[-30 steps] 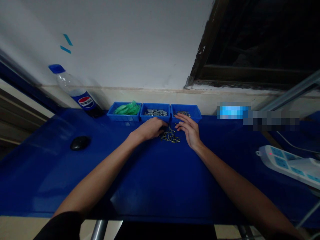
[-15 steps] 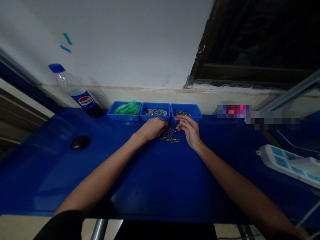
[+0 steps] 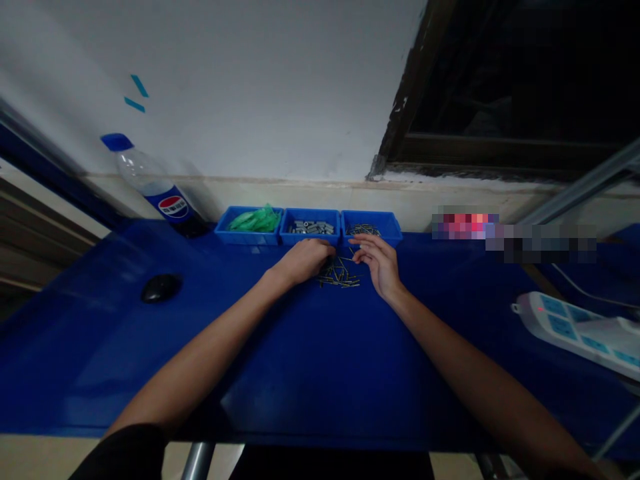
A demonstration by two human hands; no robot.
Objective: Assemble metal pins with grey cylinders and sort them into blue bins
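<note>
place: small-parts workbench | signs: blue parts bins (image 3: pixel 310 230), loose metal pins (image 3: pixel 340 273), blue table (image 3: pixel 320 360)

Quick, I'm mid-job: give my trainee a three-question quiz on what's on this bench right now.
1. True or false: the pile of small brass pins lies loose on the blue table, in front of the bins.
2. Which bin holds green parts: A left bin, B middle bin, C right bin?
3. What stands left of the bins, by the wall?

Key: 1 true. 2 A. 3 A cola bottle. The left hand and right hand flank the pins.
</note>
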